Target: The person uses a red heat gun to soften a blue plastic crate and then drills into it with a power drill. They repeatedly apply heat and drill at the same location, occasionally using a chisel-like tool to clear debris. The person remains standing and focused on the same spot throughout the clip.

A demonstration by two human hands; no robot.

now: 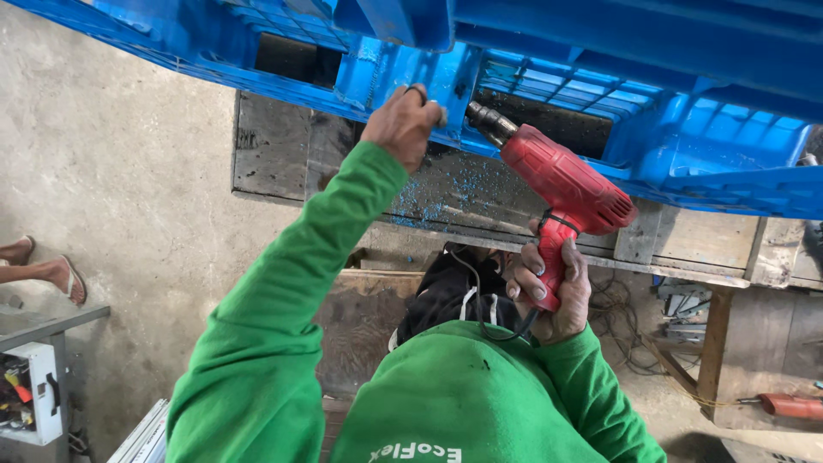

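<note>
A big blue plastic pallet (pixel 600 51) lies across a worn wooden workbench (pixel 283 154). My left hand (pixel 401 127), with a ring on one finger, is closed on a rib of the pallet's edge. My right hand (pixel 553 287) grips the handle of a red electric drill (pixel 561 184). The drill's chuck (pixel 490 122) points at the pallet rib right beside my left hand. Its black cord hangs down past my wrist. Both my sleeves are green.
Blue plastic shavings (pixel 429 201) are scattered on the bench top under the pallet. Another person's sandalled feet (pixel 47 273) show at the left on the concrete floor. A white box (pixel 34 390) stands at lower left. A second red tool (pixel 789 405) and tangled cables (pixel 613 313) lie at the right.
</note>
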